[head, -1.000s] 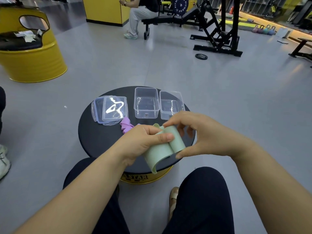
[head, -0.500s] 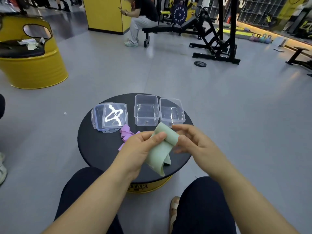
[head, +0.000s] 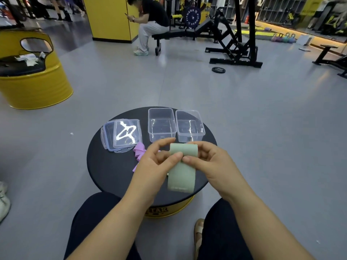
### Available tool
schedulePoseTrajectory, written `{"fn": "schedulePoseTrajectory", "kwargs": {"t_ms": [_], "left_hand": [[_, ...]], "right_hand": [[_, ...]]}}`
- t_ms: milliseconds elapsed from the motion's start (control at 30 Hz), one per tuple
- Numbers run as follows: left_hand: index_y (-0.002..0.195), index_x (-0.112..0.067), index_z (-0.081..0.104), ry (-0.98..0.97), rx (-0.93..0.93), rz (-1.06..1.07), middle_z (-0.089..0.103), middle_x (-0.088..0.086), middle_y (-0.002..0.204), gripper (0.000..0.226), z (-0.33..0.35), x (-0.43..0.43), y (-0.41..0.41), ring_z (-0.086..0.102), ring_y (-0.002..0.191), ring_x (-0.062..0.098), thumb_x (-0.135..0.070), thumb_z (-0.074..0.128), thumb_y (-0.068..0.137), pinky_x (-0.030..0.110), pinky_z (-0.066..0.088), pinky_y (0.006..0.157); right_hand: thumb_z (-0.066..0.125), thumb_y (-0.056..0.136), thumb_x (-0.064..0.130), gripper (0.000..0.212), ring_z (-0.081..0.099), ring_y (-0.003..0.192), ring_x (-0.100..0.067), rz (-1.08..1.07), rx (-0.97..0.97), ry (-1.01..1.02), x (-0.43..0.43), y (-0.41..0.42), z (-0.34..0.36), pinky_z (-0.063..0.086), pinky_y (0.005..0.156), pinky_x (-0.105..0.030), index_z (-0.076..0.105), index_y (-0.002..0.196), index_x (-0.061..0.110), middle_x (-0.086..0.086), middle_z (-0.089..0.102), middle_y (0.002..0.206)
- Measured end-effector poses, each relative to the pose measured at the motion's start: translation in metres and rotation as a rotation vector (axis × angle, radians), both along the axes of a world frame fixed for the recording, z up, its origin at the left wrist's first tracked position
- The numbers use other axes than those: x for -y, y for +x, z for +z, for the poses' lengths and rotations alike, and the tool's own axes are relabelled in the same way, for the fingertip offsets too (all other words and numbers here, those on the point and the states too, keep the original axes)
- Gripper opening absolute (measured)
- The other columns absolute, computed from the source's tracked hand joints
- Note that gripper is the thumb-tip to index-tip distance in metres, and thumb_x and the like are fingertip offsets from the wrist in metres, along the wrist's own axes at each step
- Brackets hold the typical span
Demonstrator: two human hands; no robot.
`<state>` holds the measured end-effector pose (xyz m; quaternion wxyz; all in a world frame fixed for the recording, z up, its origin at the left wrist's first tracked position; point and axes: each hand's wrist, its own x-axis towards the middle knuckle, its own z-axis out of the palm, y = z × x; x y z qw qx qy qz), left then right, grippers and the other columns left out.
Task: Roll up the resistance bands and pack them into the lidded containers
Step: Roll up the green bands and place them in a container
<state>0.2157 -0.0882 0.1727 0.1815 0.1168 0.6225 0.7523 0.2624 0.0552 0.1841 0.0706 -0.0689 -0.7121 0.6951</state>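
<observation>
A pale green resistance band (head: 183, 169) hangs flat above the round black table (head: 110, 169), its top end curled over. My left hand (head: 157, 162) pinches that curled top from the left and my right hand (head: 208, 162) pinches it from the right. A purple band (head: 139, 152) lies crumpled on the table beside my left hand, partly hidden by it. Two clear containers (head: 161, 124) (head: 190, 126) stand open and empty at the table's far side. Two clear lids (head: 122, 135) lie stacked at the far left.
The table tops a yellow drum between my knees. A yellow drum seat (head: 32, 76) stands at the left. A person (head: 150, 21) sits on a bench far ahead, beside a black rack (head: 236, 44) and a weight plate (head: 218, 70) on the floor.
The green band was folded in a loose loop between my hands; it now hangs straight down with its top rolled over. Both hands rose a little toward the containers.
</observation>
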Motion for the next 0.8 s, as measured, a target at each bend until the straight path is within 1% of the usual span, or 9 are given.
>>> {"fn": "schedulePoseTrajectory", "kwargs": {"t_ms": [100, 200, 267, 367, 500, 600, 633, 700, 800], "left_hand": [[0.1, -0.022, 0.067, -0.092, -0.12, -0.057, 0.073, 0.005, 0.09, 0.025, 0.005, 0.004, -0.003, 0.069, 0.086, 0.019, -0.022, 0.069, 0.074, 0.031, 0.057, 0.078], [0.098, -0.02, 0.07, -0.109, -0.153, -0.093, 0.075, 0.002, 0.089, 0.032, 0.01, 0.005, -0.006, 0.071, 0.086, 0.018, -0.027, 0.07, 0.067, 0.03, 0.058, 0.079], [0.099, -0.019, 0.07, -0.082, -0.145, -0.086, 0.075, 0.004, 0.089, 0.033, 0.011, 0.004, -0.007, 0.071, 0.086, 0.019, -0.026, 0.07, 0.066, 0.03, 0.058, 0.077], [0.099, -0.015, 0.069, -0.013, -0.106, -0.061, 0.074, 0.008, 0.088, 0.034, 0.011, 0.001, -0.005, 0.071, 0.085, 0.023, -0.022, 0.071, 0.065, 0.033, 0.058, 0.075], [0.094, -0.018, 0.071, 0.038, -0.093, -0.035, 0.074, 0.008, 0.09, 0.032, 0.011, -0.002, -0.003, 0.07, 0.086, 0.024, -0.019, 0.072, 0.062, 0.033, 0.059, 0.074], [0.089, -0.021, 0.073, 0.052, -0.1, -0.014, 0.074, 0.007, 0.089, 0.029, 0.011, -0.003, 0.0, 0.07, 0.086, 0.023, -0.015, 0.073, 0.061, 0.033, 0.059, 0.073], [0.087, -0.023, 0.075, 0.041, -0.114, -0.003, 0.074, 0.007, 0.089, 0.027, 0.011, -0.003, 0.001, 0.07, 0.086, 0.023, -0.014, 0.074, 0.062, 0.034, 0.059, 0.075], [0.087, -0.027, 0.076, 0.013, -0.15, 0.018, 0.074, 0.004, 0.089, 0.029, 0.01, -0.004, 0.002, 0.07, 0.086, 0.022, -0.007, 0.076, 0.066, 0.036, 0.058, 0.077], [0.082, -0.03, 0.076, -0.022, -0.219, 0.043, 0.074, -0.002, 0.089, 0.035, 0.01, -0.004, 0.003, 0.069, 0.088, 0.017, 0.002, 0.075, 0.07, 0.031, 0.057, 0.078]], "right_hand": [[0.072, 0.078, 0.005, 0.024, 0.069, 0.087, -0.016, 0.08, 0.007, 0.086, -0.006, 0.003, 0.004, 0.056, 0.08, -0.03, 0.068, 0.098, 0.018, -0.004, 0.073, 0.089], [0.072, 0.078, 0.006, 0.026, 0.068, 0.091, -0.024, 0.077, 0.003, 0.105, -0.009, 0.004, 0.005, 0.056, 0.084, -0.036, 0.067, 0.098, 0.021, -0.011, 0.071, 0.094], [0.07, 0.081, 0.006, 0.03, 0.067, 0.094, -0.025, 0.075, 0.002, 0.08, -0.01, 0.003, 0.004, 0.056, 0.085, -0.036, 0.064, 0.104, 0.022, -0.014, 0.069, 0.098], [0.064, 0.086, 0.006, 0.029, 0.068, 0.094, -0.019, 0.05, 0.019, 0.009, -0.011, 0.003, 0.001, 0.055, 0.085, -0.033, 0.059, 0.112, 0.018, -0.013, 0.069, 0.101], [0.061, 0.088, 0.008, 0.02, 0.068, 0.092, -0.016, 0.044, 0.029, -0.053, -0.007, 0.004, -0.001, 0.055, 0.075, -0.026, 0.065, 0.105, 0.018, -0.012, 0.069, 0.104], [0.059, 0.09, 0.009, 0.018, 0.069, 0.083, -0.01, 0.049, 0.037, -0.02, -0.008, 0.006, 0.0, 0.05, 0.061, -0.017, 0.068, 0.1, 0.021, -0.003, 0.072, 0.095], [0.058, 0.091, 0.009, 0.019, 0.069, 0.082, -0.009, 0.057, 0.035, -0.014, -0.008, 0.007, 0.0, 0.049, 0.06, -0.015, 0.068, 0.101, 0.02, 0.001, 0.073, 0.093], [0.053, 0.094, 0.006, 0.023, 0.07, 0.088, -0.011, 0.073, 0.033, -0.013, -0.008, 0.008, 0.0, 0.052, 0.066, -0.018, 0.068, 0.104, 0.02, 0.002, 0.074, 0.097], [0.044, 0.094, 0.001, 0.034, 0.068, 0.099, -0.02, 0.093, 0.034, -0.04, -0.009, 0.009, -0.001, 0.055, 0.082, -0.031, 0.068, 0.106, 0.021, -0.002, 0.072, 0.105]]}}
